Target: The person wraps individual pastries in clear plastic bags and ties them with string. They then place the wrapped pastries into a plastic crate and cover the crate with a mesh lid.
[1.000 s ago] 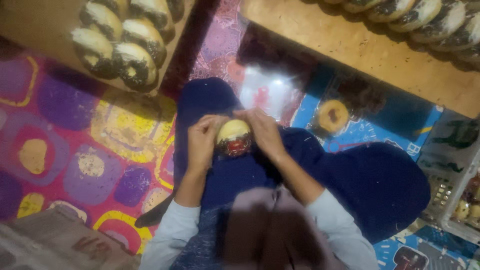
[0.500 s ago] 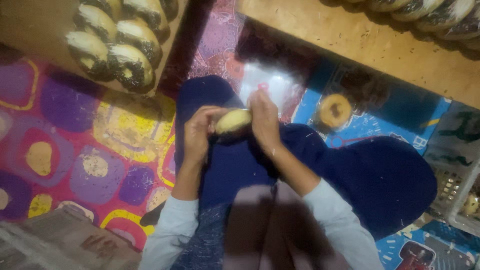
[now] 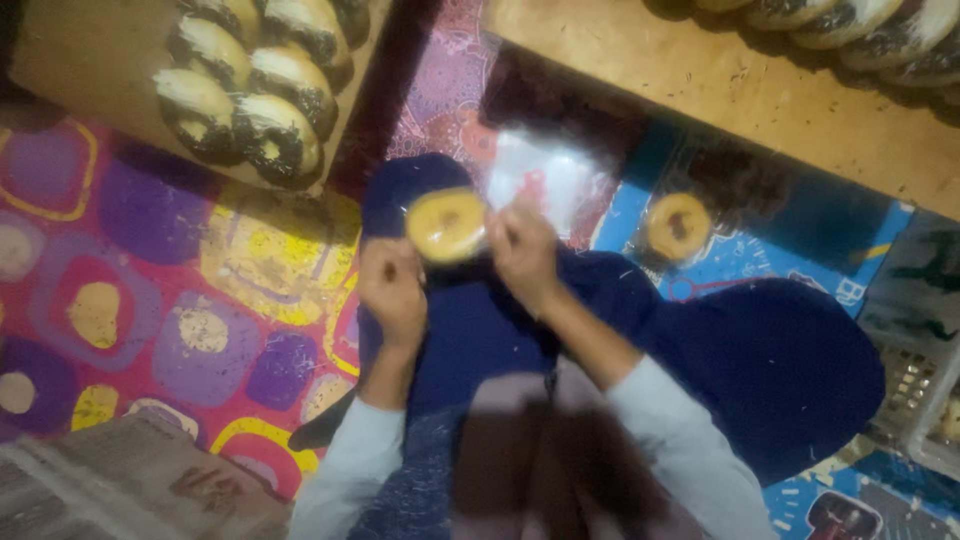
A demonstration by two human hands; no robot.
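Observation:
A golden-brown donut (image 3: 446, 224) is held up over my dark blue lap, its plain underside facing the camera. My right hand (image 3: 522, 250) pinches its right edge. My left hand (image 3: 392, 285) sits just below and left of it, fingers curled near its lower edge; whether it still grips the donut is unclear. A crumpled clear plastic wrapper (image 3: 553, 176) lies on the mat just beyond my hands. Another plain donut (image 3: 678, 226) lies in clear plastic on the blue mat to the right.
A wooden board (image 3: 90, 70) at upper left carries several chocolate-topped donuts (image 3: 262, 128). A second wooden board (image 3: 760, 100) at upper right holds a row of donuts (image 3: 860, 30). A colourful patterned mat (image 3: 150, 310) covers the floor. A white plastic crate (image 3: 915, 400) stands at right.
The donut was turned over from its dark-topped side to its plain underside and lifted away from my lap. My left hand slipped down below it.

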